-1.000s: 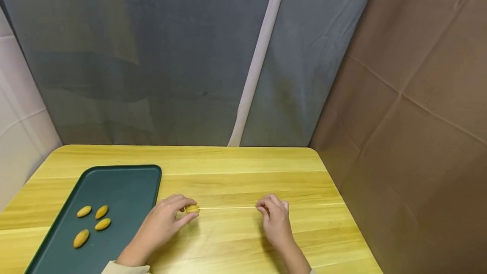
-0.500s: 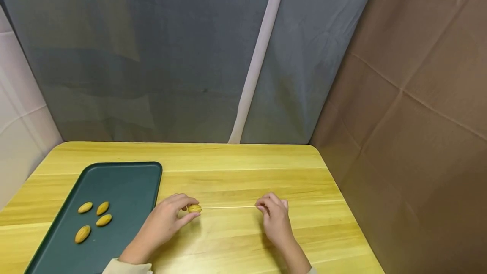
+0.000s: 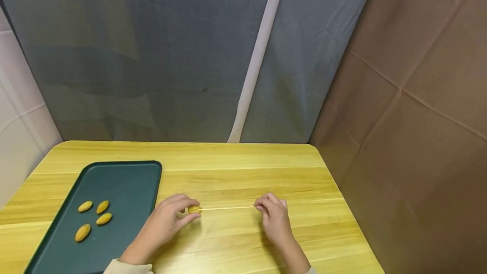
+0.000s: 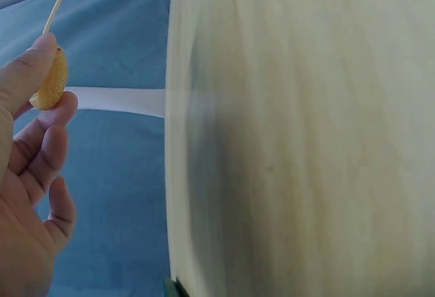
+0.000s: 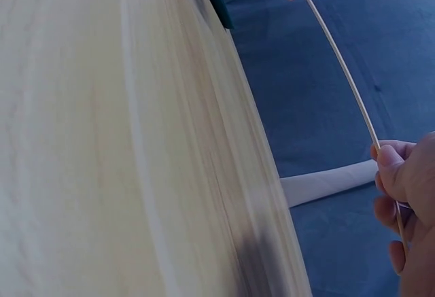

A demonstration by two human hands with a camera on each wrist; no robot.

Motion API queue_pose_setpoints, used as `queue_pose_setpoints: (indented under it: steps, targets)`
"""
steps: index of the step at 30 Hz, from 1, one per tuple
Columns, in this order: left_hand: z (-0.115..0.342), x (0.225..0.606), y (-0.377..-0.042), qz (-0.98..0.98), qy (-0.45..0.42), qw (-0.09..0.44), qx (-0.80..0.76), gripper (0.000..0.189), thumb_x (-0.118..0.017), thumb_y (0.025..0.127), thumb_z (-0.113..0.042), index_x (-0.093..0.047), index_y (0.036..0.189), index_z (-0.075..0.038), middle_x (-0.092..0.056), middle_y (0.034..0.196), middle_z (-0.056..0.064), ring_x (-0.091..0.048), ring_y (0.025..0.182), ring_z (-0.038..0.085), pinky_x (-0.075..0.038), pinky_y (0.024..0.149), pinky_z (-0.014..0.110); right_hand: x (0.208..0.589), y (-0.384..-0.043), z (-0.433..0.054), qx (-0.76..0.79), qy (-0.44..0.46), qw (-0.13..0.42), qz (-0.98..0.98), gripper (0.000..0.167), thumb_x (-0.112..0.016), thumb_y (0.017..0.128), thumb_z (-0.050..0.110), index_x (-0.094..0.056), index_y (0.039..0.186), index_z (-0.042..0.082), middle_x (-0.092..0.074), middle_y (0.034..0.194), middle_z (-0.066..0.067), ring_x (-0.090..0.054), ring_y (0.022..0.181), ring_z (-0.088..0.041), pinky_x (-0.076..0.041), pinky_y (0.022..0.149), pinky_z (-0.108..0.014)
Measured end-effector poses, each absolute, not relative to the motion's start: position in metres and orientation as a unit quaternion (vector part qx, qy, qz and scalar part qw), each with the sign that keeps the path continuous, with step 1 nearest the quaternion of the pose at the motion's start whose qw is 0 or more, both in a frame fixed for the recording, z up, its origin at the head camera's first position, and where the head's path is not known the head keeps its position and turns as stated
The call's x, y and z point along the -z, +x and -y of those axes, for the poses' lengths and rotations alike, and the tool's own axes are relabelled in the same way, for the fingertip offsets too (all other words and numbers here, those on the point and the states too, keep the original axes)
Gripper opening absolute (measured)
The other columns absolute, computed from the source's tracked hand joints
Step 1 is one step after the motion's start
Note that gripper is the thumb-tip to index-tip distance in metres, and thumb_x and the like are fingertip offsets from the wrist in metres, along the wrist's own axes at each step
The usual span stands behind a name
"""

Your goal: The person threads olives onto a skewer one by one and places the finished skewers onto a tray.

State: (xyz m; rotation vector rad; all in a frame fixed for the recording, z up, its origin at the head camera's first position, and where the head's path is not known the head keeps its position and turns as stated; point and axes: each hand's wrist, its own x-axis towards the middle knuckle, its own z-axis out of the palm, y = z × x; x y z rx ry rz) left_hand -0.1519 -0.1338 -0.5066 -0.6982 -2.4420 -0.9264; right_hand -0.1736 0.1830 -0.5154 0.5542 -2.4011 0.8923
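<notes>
My left hand (image 3: pixel 167 219) pinches an in-shell almond (image 3: pixel 195 209) between thumb and fingers, above the table just right of the tray. In the left wrist view the almond (image 4: pixel 54 83) shows as a tan, pitted shell held at the fingertips. A thin, pale wooden skewer (image 3: pixel 228 208) runs sideways from the almond to my right hand (image 3: pixel 275 219). There, the thumb and index finger pinch the skewer, and its far end passes down along the palm in the right wrist view. The skewer (image 5: pixel 340 56) looks slightly bowed, its tip meeting the almond's end.
A dark green tray (image 3: pixel 125 181) lies on the left of the wood-grain table (image 3: pixel 236 172), with several in-shell almonds (image 3: pixel 82 232) on it. A grey cloth (image 3: pixel 182 62) hangs behind the table, and a brown cloth (image 3: pixel 418 117) closes off the right side.
Both hands keep their grips on the almond and the skewer. The gap between them has narrowed very slightly as the right hand shifted a little left. The head view has tilted slightly.
</notes>
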Motion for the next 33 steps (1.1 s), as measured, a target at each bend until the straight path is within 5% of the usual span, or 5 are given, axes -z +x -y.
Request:
queue_pose_setpoints:
  steps: [15, 22, 33]
  targets:
    - [0.1329, 0.5092, -0.1541, 0.877, -0.267, 0.232, 0.326, 0.027, -0.090, 0.077, -0.017, -0.077, 0.101, -0.019, -0.066, 0.091, -0.019, -0.052, 0.074, 0.000, -0.048, 0.062, 0.019, 0.5217, -0.1750, -0.1776, -0.302, 0.202, 0.282, 0.888, 0.010, -0.080, 0.077, 0.009, -0.073, 0.080, 0.016, -0.064, 0.082, 0.012, -0.061, 0.071, -0.004, -0.034, 0.069, -0.026]
    - [0.1320, 0.5092, -0.1545, 0.883, -0.256, 0.208, 0.334, 0.026, -0.089, 0.078, -0.018, -0.077, 0.102, -0.018, -0.066, 0.093, -0.019, -0.055, 0.076, 0.003, -0.051, 0.064, 0.020, 0.5224, -0.1742, -0.1756, -0.305, 0.189, 0.254, 0.898, 0.001, -0.075, 0.082, 0.015, -0.074, 0.082, 0.014, -0.066, 0.083, 0.010, -0.062, 0.071, -0.004, -0.036, 0.069, -0.027]
    - [0.1343, 0.5138, -0.1546, 0.895, -0.202, 0.154, 0.368, 0.029, -0.087, 0.081, -0.023, -0.077, 0.108, -0.019, -0.065, 0.095, -0.022, -0.053, 0.081, 0.003, -0.050, 0.066, 0.023, 0.5208, -0.1707, -0.1790, -0.313, 0.188, 0.188, 0.912, 0.009, -0.074, 0.087, 0.010, -0.073, 0.092, 0.018, -0.065, 0.091, 0.013, -0.059, 0.077, -0.003, -0.043, 0.073, -0.027]
